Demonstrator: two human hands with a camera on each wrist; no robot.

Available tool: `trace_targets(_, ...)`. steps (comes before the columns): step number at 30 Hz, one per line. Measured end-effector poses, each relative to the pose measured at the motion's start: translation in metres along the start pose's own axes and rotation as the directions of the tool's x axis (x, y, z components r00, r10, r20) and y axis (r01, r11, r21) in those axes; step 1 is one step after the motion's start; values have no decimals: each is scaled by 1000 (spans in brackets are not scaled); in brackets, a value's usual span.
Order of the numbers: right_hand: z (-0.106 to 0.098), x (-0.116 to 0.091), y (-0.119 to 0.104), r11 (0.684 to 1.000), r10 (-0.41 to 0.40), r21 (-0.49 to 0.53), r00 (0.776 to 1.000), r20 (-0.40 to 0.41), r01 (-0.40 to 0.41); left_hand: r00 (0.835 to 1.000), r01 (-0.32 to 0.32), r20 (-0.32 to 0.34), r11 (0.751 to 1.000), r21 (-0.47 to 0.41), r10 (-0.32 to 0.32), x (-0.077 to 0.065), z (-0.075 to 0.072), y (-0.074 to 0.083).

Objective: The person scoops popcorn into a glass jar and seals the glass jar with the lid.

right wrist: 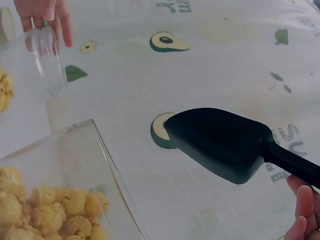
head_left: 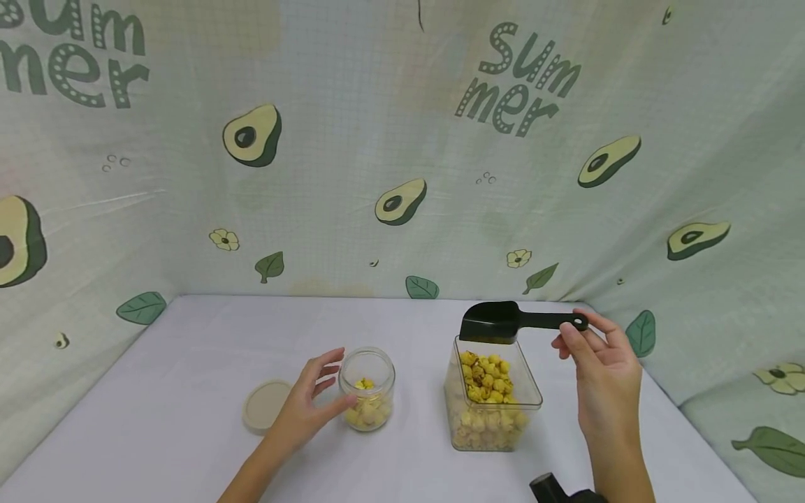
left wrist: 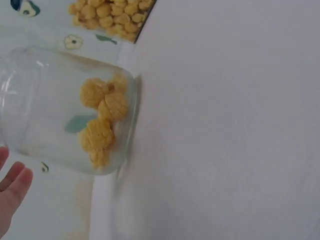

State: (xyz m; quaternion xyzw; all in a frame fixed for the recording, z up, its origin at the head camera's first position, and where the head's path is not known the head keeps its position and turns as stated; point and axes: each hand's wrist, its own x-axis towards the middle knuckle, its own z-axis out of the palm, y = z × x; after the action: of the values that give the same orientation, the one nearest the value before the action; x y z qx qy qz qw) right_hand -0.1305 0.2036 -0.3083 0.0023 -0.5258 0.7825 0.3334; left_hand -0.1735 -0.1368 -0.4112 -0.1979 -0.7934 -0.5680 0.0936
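My right hand (head_left: 606, 356) pinches the handle end of a black scoop (head_left: 493, 321), held level over the back edge of a clear square container (head_left: 528, 402). Popcorn (head_left: 487, 377) fills much of that container; the scoop looks free of popcorn in the right wrist view. To the left stands a clear round jar (left wrist: 55, 110) with a few popcorn pieces (left wrist: 97, 132) at its bottom. Beside it is my left hand (head_left: 314, 398), fingers spread at the jar's left side and thumb overlapping its front. In the left wrist view, the fingertips (left wrist: 20, 180) are close to the jar's mouth.
A pale round lid (head_left: 265, 406) lies on the white table (head_left: 189, 391) left of the jar, partly behind my left hand. Behind the table hangs a cloth (head_left: 327, 154) printed with avocados and leaves. A black device (head_left: 553, 487) shows by my right wrist.
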Motion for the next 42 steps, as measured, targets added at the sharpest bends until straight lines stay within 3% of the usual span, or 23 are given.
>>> trace_targets(2,-3,2,-1,999,-20,42,1000,-4,21,996,-88,-28,996,28,88,-1,3,7)
trace_targets(6,-8,5,-2,990,-52,131,999,-13,54,964,-252,-62,963,93,259,-3,13,25)
trace_targets(8,-10,6,-3,983,-67,169,998,-14,68,949,-304,-53,945,117,312,-4,20,34)
trace_targets(12,-14,8,-6,985,-89,144,995,-35,93,930,-364,-1,923,128,367,-4,37,50)
trace_targets(20,-17,9,-11,992,-95,72,993,-75,101,913,-404,75,914,26,402,2,71,68)
trace_targets(24,-19,10,-11,992,-102,68,992,-79,108,918,-384,85,922,-42,387,5,84,70)
trace_targets(32,-21,10,-12,991,-124,41,988,-90,128,956,-251,127,963,-100,263,10,103,69)
trace_targets(37,-22,9,-12,985,-156,71,987,-50,159,976,-139,147,978,-157,163,14,112,66)
trace_targets(42,-21,7,-12,977,-215,8,976,34,214,983,2,182,975,-220,39,15,120,64)
